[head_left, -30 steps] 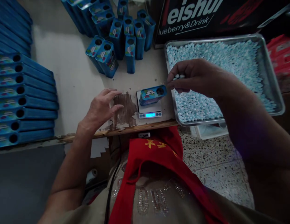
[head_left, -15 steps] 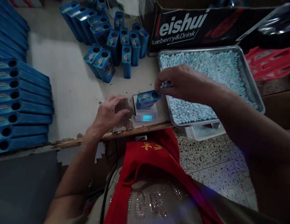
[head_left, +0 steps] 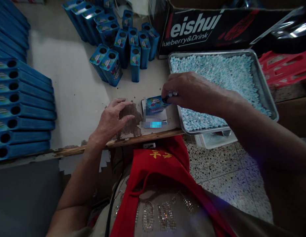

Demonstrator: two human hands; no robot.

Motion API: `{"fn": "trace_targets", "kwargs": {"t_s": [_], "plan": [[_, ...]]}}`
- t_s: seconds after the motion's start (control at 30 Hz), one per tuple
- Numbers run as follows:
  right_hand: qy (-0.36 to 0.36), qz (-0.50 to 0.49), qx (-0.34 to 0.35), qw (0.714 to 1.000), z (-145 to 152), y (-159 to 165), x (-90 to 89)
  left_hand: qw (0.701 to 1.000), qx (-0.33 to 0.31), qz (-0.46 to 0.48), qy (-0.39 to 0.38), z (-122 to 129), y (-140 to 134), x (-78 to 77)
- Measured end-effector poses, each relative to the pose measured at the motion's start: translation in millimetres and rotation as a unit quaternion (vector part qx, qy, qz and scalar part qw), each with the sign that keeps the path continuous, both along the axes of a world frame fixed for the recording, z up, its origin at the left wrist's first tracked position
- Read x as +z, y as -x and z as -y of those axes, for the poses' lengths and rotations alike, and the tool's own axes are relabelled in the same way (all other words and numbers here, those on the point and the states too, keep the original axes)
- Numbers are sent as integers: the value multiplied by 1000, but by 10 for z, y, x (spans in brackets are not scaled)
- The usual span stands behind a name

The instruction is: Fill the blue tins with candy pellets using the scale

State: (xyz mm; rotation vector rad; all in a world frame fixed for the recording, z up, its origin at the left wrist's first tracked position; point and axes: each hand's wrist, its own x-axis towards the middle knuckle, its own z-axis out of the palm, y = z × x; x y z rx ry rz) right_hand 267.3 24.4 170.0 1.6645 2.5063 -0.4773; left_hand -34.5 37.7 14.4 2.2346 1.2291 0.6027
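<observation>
A small blue box point(head_left: 155, 103) with a dark round hole in its top stands on a little white scale point(head_left: 163, 116), whose display glows cyan. Over the hole end of that box is my right hand point(head_left: 183, 87), its fingers curled around several pale blue and white candies point(head_left: 172, 94). My left hand point(head_left: 115, 115) hovers or rests just left of the scale, fingers spread and thumb apart, holding nothing. To the right, a metal tray point(head_left: 265, 84) is spread with the same candies, partly covered by my right forearm.
Several blue boxes point(head_left: 118, 39) with open holes stand at the table's back. More lie stacked in rows point(head_left: 24, 108) along the left. A black cardboard carton point(head_left: 192, 29) stands behind the tray, a red plastic crate point(head_left: 286, 67) to its right. The worn wooden table edge point(head_left: 123, 142) runs in front.
My right hand has moved slightly left and down, so its fingertips now cover part of the box's hole. Fewer candies show in it. My left hand has barely moved.
</observation>
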Motion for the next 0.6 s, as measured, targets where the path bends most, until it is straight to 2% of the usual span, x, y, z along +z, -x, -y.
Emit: {"fn": "trace_targets", "kwargs": {"t_s": [0.13, 0.47, 0.6], "plan": [[-11, -42, -8, 999, 8, 0, -13, 1000, 1, -8, 6, -18, 34, 9], [-35, -52, 1, 998, 16, -48, -83, 1000, -7, -1, 18, -18, 77, 22], [-34, -43, -18, 998, 29, -24, -58, 1000, -5, -2, 18, -23, 96, 11]]}}
